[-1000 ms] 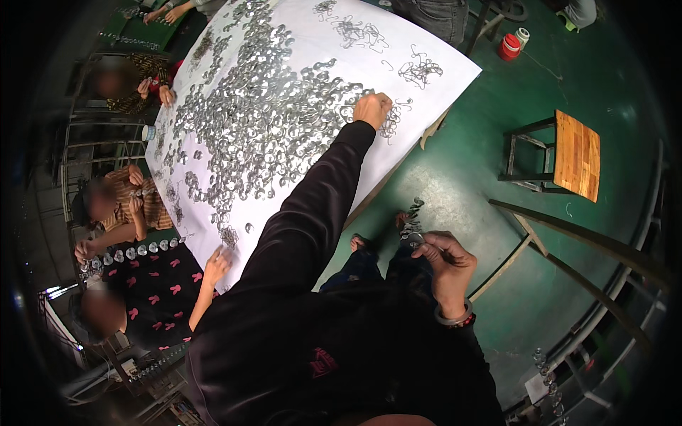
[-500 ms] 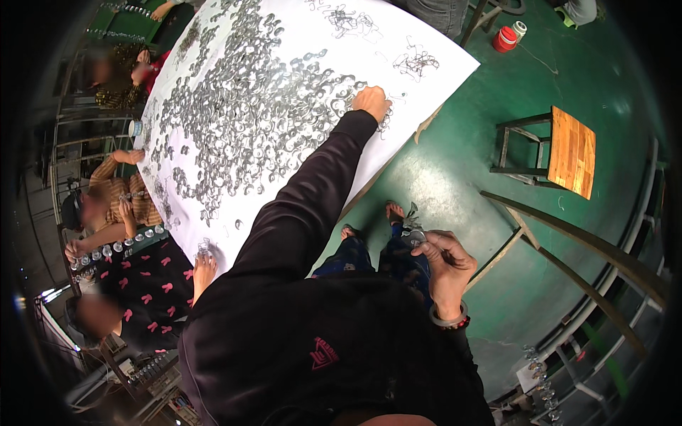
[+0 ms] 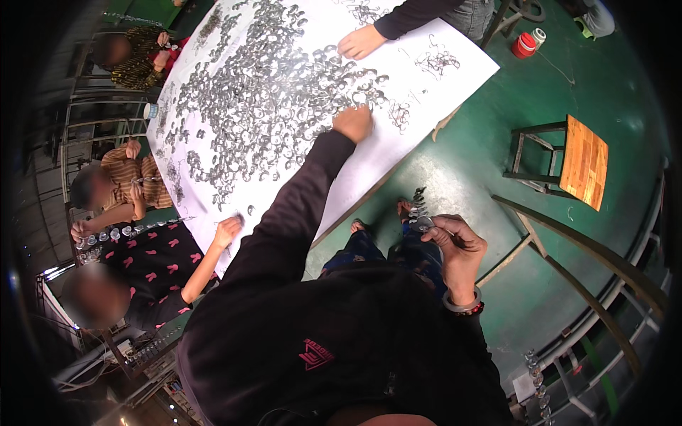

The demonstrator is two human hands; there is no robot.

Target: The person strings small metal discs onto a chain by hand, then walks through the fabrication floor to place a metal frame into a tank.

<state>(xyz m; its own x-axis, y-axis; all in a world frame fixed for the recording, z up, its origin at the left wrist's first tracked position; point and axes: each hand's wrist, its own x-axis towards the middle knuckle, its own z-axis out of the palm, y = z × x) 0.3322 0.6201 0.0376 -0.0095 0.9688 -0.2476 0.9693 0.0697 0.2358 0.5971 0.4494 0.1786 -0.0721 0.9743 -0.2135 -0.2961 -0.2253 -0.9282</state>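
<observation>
A strand of shiny discs [image 3: 418, 206] runs toward twelve o'clock from the right hand [image 3: 462, 248], thumb and fingers pinching its near end. At eleven o'clock, the left hand [image 3: 353, 123] curls at the silvery heap [image 3: 249, 106] on the white tabletop [image 3: 376, 157]; whether it grasps anything, I cannot tell.

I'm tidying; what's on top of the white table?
On the white table, many shiny metal pieces and tangled thin wire hooks show. Whatever the left hand and black sleeve cover is hidden.
</observation>
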